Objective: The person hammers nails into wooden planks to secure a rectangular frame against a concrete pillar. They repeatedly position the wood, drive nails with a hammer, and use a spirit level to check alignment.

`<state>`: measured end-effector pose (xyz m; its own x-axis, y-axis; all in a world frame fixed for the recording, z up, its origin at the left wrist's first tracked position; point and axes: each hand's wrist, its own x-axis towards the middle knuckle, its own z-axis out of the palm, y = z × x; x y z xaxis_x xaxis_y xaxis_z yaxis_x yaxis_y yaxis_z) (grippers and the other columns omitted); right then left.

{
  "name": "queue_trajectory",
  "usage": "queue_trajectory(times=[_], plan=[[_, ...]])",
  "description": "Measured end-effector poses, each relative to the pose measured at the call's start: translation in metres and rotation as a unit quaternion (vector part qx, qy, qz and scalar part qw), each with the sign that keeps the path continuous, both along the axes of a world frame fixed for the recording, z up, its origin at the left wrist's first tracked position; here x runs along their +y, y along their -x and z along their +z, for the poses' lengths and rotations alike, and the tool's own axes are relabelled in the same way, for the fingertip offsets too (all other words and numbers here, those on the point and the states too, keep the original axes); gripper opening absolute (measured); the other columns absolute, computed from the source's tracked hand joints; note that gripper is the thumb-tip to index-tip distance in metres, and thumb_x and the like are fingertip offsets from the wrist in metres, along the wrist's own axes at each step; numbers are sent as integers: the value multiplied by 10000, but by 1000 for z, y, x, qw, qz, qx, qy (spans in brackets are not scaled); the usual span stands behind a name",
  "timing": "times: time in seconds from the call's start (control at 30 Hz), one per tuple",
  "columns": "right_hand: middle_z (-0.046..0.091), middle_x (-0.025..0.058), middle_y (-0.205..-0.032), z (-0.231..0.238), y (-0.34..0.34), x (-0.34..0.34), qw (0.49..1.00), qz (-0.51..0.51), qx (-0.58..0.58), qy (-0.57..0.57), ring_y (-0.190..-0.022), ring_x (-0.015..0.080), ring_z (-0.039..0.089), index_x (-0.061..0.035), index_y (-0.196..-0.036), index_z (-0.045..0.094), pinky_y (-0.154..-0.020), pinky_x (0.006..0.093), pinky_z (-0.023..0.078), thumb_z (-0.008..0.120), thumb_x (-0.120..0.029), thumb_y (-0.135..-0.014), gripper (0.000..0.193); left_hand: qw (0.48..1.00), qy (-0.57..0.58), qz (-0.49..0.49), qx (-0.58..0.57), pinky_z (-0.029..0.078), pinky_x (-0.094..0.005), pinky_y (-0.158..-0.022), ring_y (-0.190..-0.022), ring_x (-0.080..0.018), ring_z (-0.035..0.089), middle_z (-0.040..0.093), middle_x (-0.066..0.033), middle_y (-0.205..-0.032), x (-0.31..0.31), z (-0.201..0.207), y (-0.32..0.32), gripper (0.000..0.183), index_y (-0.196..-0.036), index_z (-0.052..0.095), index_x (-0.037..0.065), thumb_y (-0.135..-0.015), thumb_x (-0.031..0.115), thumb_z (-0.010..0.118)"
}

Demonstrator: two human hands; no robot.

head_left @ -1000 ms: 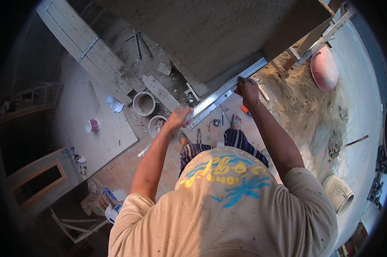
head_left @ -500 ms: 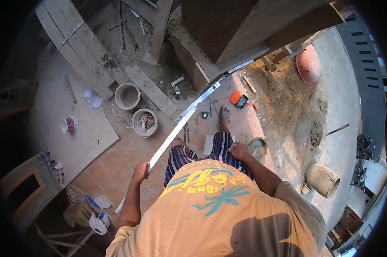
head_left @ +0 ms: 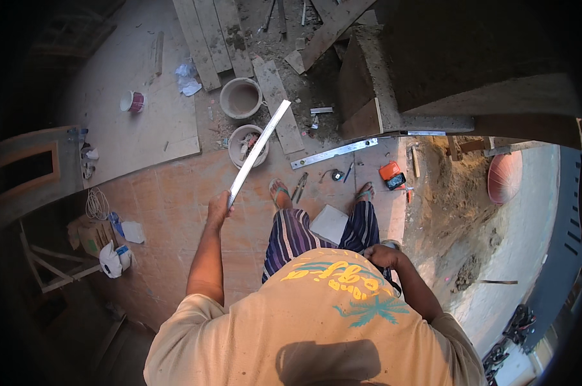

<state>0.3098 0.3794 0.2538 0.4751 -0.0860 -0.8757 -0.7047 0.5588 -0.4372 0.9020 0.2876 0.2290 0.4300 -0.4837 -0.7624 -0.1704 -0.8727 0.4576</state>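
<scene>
My left hand (head_left: 220, 207) is closed round the lower end of a long silver metal bar (head_left: 260, 143), which slants up and away over a bucket of rubble (head_left: 238, 147). My right hand (head_left: 382, 256) rests curled at my right thigh; whether anything is inside its fingers is hidden. On the tiles ahead of my feet lies a spirit level (head_left: 335, 153). Between that level and my feet are a tape measure (head_left: 337, 174), a blue pen-like stick (head_left: 349, 172) and pliers (head_left: 299, 187). A pale square tile (head_left: 329, 224) lies between my legs.
Another bucket (head_left: 241, 98) and wooden planks (head_left: 279, 106) stand or lie farther off. A concrete block structure (head_left: 394, 109) rises ahead right. Near it are an orange case (head_left: 389, 170), a sand heap (head_left: 449, 186) and a reddish basin (head_left: 504, 177). A cardboard box (head_left: 91, 233) sits left.
The view has turned, shifting the scene. The bar has swung away from the spirit level and stands steeper in my left hand. My right hand stays by my thigh.
</scene>
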Motion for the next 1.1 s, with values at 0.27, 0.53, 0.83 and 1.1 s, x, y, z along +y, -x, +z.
queue_trajectory(times=[0.27, 0.53, 0.83, 1.1], plan=[[687, 20, -831, -34, 86, -28, 975, 79, 10, -206, -761, 132, 604, -54, -891, 723, -718, 327, 502, 649, -109, -945, 106, 996, 23, 80, 19, 477, -298, -445, -483, -137, 590, 638, -46, -657, -25, -81, 70, 467, -1012, 749, 30, -943, 459, 580], [658, 76, -706, -303, 226, -74, 906, 20, 241, 347, -619, 166, 641, 7, -885, 683, -562, 344, 533, 675, -200, -956, 220, 994, 97, 35, 28, 472, -319, -476, -483, -154, 597, 677, -93, -644, -100, -242, 89, 526, -1083, 767, 41, -942, 499, 550], [762, 204, -915, -442, 246, -178, 864, 333, 305, 224, -771, 357, 749, 17, -881, 774, -756, 438, 596, 643, -376, -926, 416, 968, 242, -69, 7, 447, -316, -461, -497, -137, 579, 591, -46, -598, -185, -405, 60, 463, -882, 724, 36, -973, 456, 551], [777, 123, -977, -494, 313, -174, 846, 73, 526, 47, -859, 258, 752, -54, -1143, 757, -785, 441, 587, 694, -353, -916, 380, 942, 333, -33, 18, 411, -315, -429, -470, -151, 534, 563, -29, -622, -248, -461, 33, 399, -874, 667, 71, -971, 444, 564]])
